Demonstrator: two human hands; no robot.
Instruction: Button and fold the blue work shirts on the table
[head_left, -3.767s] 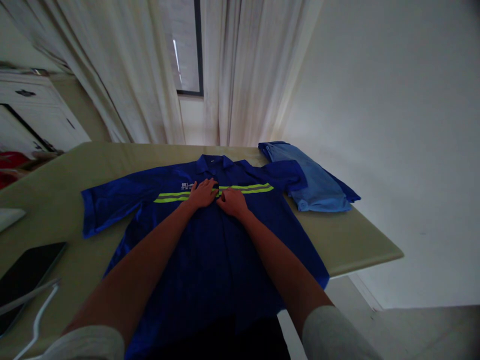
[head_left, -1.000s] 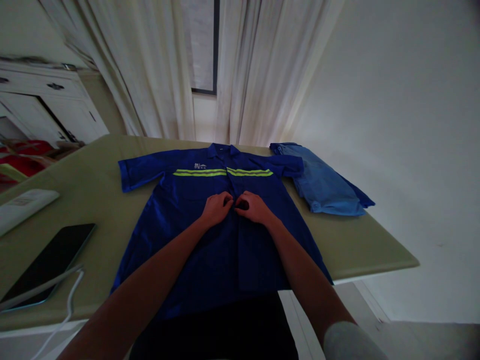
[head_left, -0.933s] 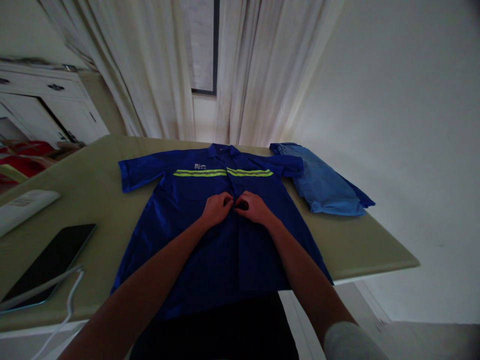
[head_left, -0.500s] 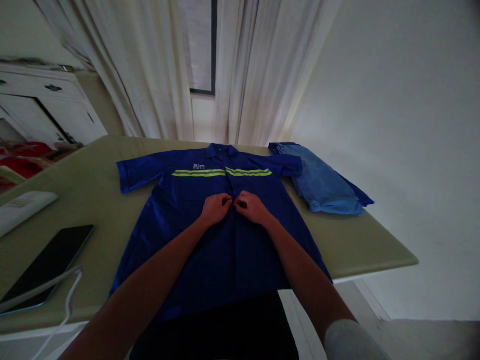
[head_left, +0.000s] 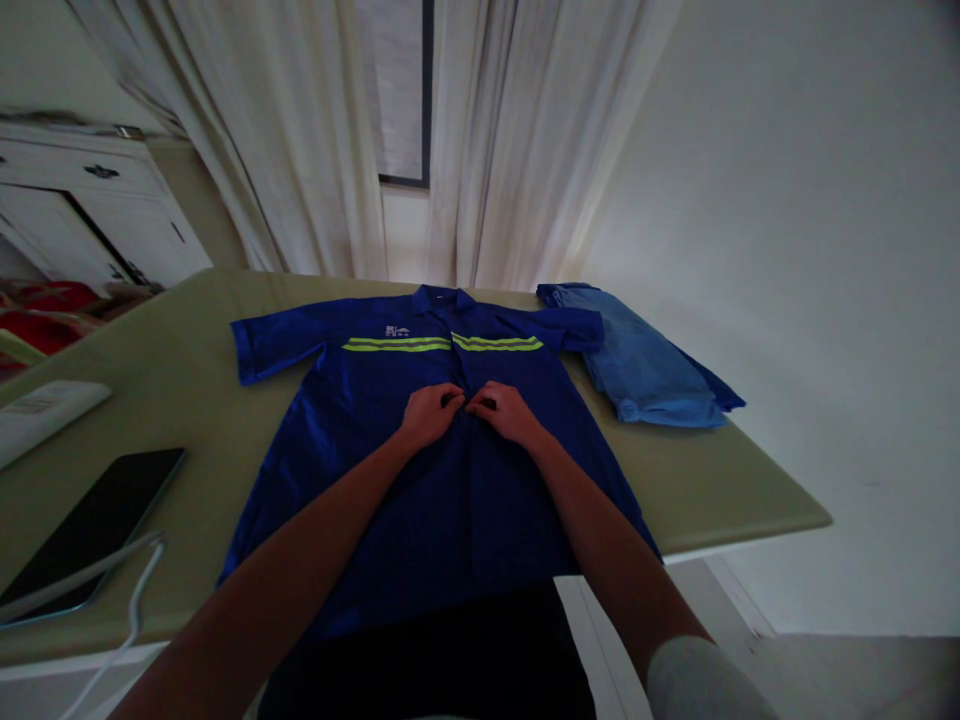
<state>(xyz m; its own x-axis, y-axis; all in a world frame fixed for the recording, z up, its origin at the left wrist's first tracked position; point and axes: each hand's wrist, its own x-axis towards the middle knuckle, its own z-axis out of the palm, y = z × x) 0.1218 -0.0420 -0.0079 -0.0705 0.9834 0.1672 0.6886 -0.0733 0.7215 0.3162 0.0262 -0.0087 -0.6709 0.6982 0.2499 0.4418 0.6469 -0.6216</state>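
A dark blue short-sleeved work shirt (head_left: 360, 400) lies face up on the table (head_left: 217, 420), collar at the far side. Yellow-green stripes and a small white logo cross its chest. At the front opening, just below the stripes, my left hand (head_left: 430, 413) pinches the edge of the shirt. Close beside it, fingertips nearly touching, my right hand (head_left: 505, 410) pinches the other side of the opening. Whether a button sits between the fingers is too small to tell. The lower hem hangs at the table's near edge.
Folded light blue jeans (head_left: 649, 365) lie at the right, beside the shirt's sleeve, over a darker blue cloth. On the left are a phone (head_left: 97, 520), a white cable (head_left: 139, 590) and a white flat object (head_left: 49, 415). Curtains (head_left: 300, 140) hang behind the table.
Both hands stay at the same spot on the shirt's opening, with only slight finger movement. The view has shifted very slightly.
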